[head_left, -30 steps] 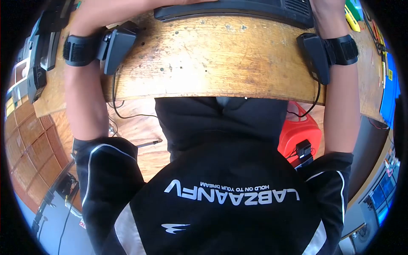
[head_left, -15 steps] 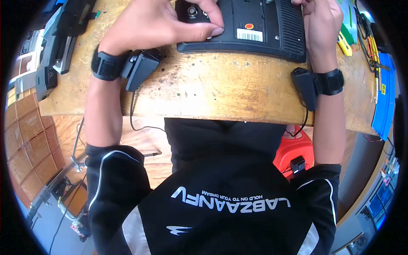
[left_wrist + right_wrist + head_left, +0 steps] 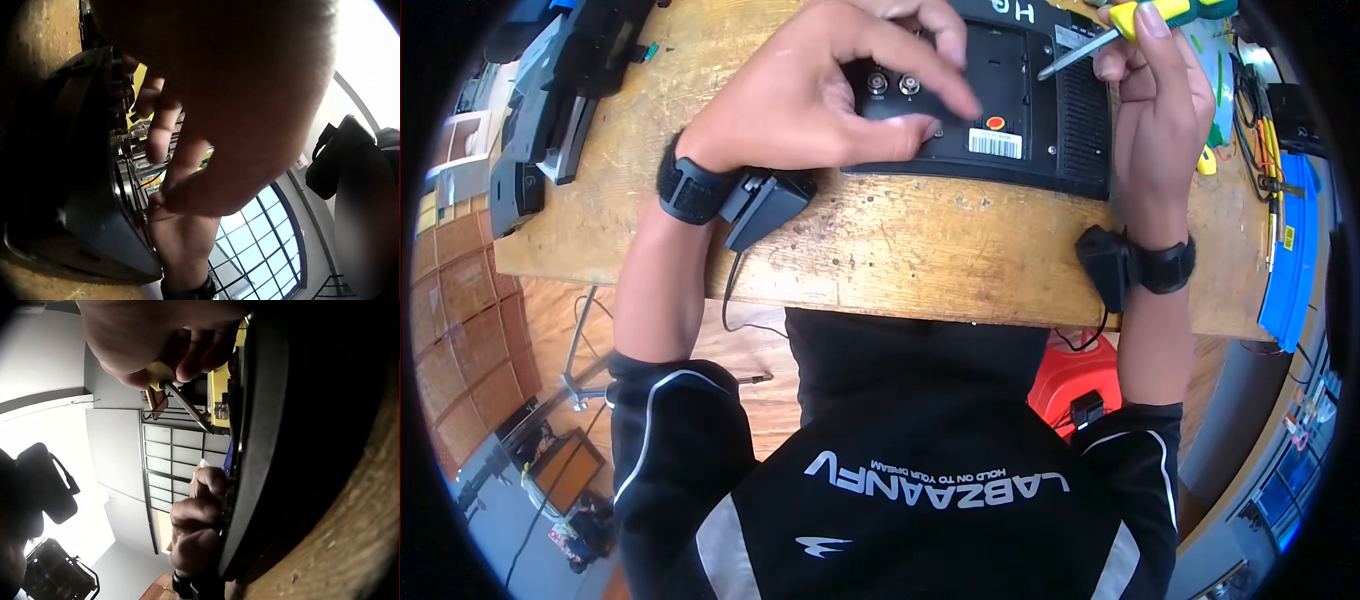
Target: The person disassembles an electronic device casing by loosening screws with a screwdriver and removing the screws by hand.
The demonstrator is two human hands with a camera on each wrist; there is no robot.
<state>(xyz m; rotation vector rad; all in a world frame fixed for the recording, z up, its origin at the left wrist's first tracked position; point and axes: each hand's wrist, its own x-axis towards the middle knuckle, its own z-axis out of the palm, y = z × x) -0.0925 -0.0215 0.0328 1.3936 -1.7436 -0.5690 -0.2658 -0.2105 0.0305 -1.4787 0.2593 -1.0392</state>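
A black device [image 3: 1000,85] with round connectors, a barcode label and a ribbed side lies on the wooden bench. Over its left part is the left hand [image 3: 820,100], thumb and index finger apart, the thumb tip at the panel near the label. The right hand [image 3: 1165,120], at the device's right edge, grips a yellow-green screwdriver [image 3: 1090,50] by the handle, its shaft slanting down-left over the panel. In the right wrist view the screwdriver [image 3: 187,406] sticks out from the fingers of the right hand [image 3: 162,340], its tip clear of the device. Whether the left fingertips hold anything small cannot be told.
Dark equipment [image 3: 585,80] stands at the bench's left side. On the right are a blue tray [image 3: 1293,250], cables and yellow-handled tools. The bench's front edge [image 3: 880,308] runs before the person, with a red stool [image 3: 1075,380] below it.
More of the device has come into view. The screwdriver now shows clearly in the right hand, its shaft over the panel. The left thumb and index finger have shifted toward the barcode label.
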